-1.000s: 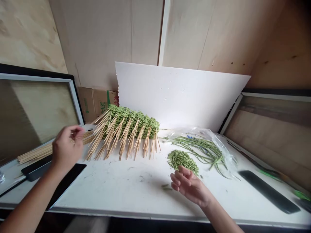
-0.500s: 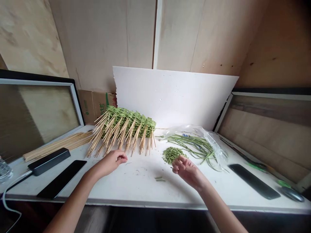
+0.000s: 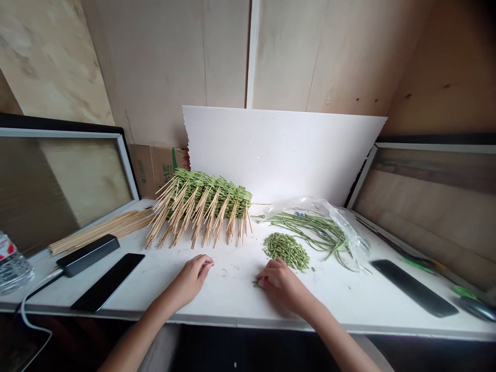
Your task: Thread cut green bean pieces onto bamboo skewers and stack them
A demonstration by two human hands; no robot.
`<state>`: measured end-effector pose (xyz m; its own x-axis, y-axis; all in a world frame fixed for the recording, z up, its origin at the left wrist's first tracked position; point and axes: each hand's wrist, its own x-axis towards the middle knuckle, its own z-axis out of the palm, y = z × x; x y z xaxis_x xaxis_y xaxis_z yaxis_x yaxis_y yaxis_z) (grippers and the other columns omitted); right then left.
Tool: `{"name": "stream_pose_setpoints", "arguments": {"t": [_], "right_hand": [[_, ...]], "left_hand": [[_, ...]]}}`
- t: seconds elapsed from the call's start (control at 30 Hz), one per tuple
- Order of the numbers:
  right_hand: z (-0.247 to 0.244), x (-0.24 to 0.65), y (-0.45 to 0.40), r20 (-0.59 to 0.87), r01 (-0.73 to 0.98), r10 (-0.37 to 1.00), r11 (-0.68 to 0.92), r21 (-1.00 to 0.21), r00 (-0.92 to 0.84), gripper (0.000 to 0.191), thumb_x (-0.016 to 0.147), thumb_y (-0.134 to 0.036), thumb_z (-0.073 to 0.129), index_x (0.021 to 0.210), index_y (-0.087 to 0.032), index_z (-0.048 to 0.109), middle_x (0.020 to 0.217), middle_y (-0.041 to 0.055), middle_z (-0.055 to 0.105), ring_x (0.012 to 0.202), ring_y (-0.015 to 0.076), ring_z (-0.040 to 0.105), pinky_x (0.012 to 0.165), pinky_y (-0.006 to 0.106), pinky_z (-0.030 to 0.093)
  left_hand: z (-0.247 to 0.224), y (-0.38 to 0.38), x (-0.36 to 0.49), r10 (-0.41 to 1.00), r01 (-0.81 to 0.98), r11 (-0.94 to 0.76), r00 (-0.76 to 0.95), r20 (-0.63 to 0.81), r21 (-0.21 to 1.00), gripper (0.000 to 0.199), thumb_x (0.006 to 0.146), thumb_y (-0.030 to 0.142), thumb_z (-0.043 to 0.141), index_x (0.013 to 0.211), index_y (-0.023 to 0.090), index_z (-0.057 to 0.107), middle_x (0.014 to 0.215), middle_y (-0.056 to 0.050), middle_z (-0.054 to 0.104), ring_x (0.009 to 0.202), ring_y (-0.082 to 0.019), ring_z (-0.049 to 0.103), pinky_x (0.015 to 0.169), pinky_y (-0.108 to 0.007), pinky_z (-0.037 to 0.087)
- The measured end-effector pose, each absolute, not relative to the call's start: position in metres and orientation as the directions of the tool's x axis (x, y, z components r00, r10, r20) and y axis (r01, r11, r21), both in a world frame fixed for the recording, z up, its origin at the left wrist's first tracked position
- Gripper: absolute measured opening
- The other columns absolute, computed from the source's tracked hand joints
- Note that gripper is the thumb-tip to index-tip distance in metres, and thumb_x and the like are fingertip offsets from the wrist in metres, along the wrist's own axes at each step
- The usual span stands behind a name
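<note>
My right hand [image 3: 279,281] is down on the table with its fingers pinched at a short cut piece of green bean [image 3: 255,283], which shows just past the fingertips. My left hand [image 3: 192,278] hovers to the left, fingers curled and thumb against them; what it holds, if anything, I cannot make out. Just beyond my right hand lies a heap of cut green bean pieces [image 3: 287,249]. Behind my left hand is a stack of bean pieces [image 3: 217,188] threaded on thin wooden skewers [image 3: 198,214], whose bare ends point toward me.
Long uncut beans [image 3: 306,227] lie by a clear plastic bag [image 3: 341,217] at the right. Loose skewers [image 3: 104,230], a black box [image 3: 89,254], a phone [image 3: 108,282] and a plastic bottle [image 3: 13,268] are left. A dark flat slab [image 3: 414,288] lies right; a white board [image 3: 282,155] stands behind.
My right hand has come down and left, from beside the heap onto the loose bean pieces. My left hand has shifted slightly right and nearer to me. The view has turned a little.
</note>
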<state>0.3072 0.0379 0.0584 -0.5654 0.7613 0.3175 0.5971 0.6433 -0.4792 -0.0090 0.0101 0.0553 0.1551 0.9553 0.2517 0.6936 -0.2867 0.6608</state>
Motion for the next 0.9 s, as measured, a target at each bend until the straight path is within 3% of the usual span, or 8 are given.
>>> {"name": "stream_pose_setpoints", "arguments": {"t": [0.1, 0.27, 0.4, 0.67, 0.8, 0.9], "right_hand": [[0.058, 0.303, 0.034, 0.334, 0.621, 0.762, 0.647, -0.443, -0.555, 0.015, 0.095, -0.023, 0.064, 0.088, -0.023, 0.077, 0.090, 0.0082, 0.069, 0.094, 0.0272, 0.058, 0.080, 0.038, 0.048], [0.055, 0.297, 0.030, 0.323, 0.665, 0.776, 0.631, -0.401, -0.542, 0.018, 0.096, -0.014, 0.057, 0.088, -0.020, 0.072, 0.092, 0.0102, 0.069, 0.091, 0.0280, 0.057, 0.077, 0.039, 0.048], [0.050, 0.295, 0.030, 0.343, 0.665, 0.752, 0.658, -0.354, -0.562, 0.024, 0.096, -0.011, 0.053, 0.102, -0.021, 0.074, 0.093, 0.0114, 0.070, 0.094, 0.0292, 0.057, 0.078, 0.040, 0.049], [0.051, 0.293, 0.027, 0.390, 0.640, 0.724, 0.687, -0.344, -0.569, 0.021, 0.097, -0.016, 0.054, 0.089, -0.022, 0.072, 0.091, 0.0105, 0.068, 0.090, 0.0273, 0.057, 0.077, 0.040, 0.048], [0.046, 0.296, 0.032, 0.449, 0.594, 0.757, 0.652, -0.471, -0.475, 0.023, 0.102, -0.022, 0.049, 0.091, -0.022, 0.070, 0.092, 0.0098, 0.069, 0.091, 0.0278, 0.058, 0.080, 0.041, 0.048], [0.042, 0.303, 0.044, 0.445, 0.446, 0.864, 0.502, -0.741, -0.234, 0.025, 0.101, -0.042, 0.055, 0.100, -0.022, 0.070, 0.096, 0.0098, 0.070, 0.091, 0.0276, 0.062, 0.081, 0.042, 0.050]], "left_hand": [[0.039, 0.005, -0.002, 0.915, 0.700, -0.377, 0.179, 0.362, 0.606, 0.029, 0.105, 0.034, 0.038, 0.102, 0.022, 0.065, 0.105, -0.009, 0.071, 0.093, -0.023, 0.068, 0.084, -0.033, 0.051], [0.022, 0.003, 0.011, 0.866, 0.782, -0.397, 0.146, 0.478, 0.480, 0.025, 0.106, 0.030, 0.041, 0.116, 0.028, 0.064, 0.105, -0.005, 0.074, 0.089, -0.022, 0.072, 0.079, -0.030, 0.053], [0.017, 0.002, 0.017, 0.840, 0.779, -0.402, 0.105, 0.532, 0.481, 0.028, 0.108, 0.028, 0.037, 0.103, 0.023, 0.064, 0.097, -0.008, 0.070, 0.086, -0.022, 0.071, 0.081, -0.032, 0.054], [0.016, -0.004, 0.018, 0.815, 0.818, -0.389, 0.092, 0.572, 0.423, 0.030, 0.107, 0.025, 0.037, 0.114, 0.026, 0.067, 0.100, -0.007, 0.068, 0.088, -0.021, 0.071, 0.075, -0.028, 0.055], [0.013, -0.003, 0.018, 0.775, 0.794, -0.451, 0.121, 0.621, 0.408, 0.031, 0.108, 0.029, 0.039, 0.114, 0.028, 0.069, 0.097, -0.007, 0.069, 0.086, -0.020, 0.072, 0.073, -0.025, 0.056], [0.012, -0.002, 0.018, 0.775, 0.791, -0.458, 0.133, 0.617, 0.406, 0.029, 0.108, 0.030, 0.040, 0.110, 0.026, 0.069, 0.097, -0.007, 0.070, 0.084, -0.020, 0.072, 0.076, -0.027, 0.056]]}}
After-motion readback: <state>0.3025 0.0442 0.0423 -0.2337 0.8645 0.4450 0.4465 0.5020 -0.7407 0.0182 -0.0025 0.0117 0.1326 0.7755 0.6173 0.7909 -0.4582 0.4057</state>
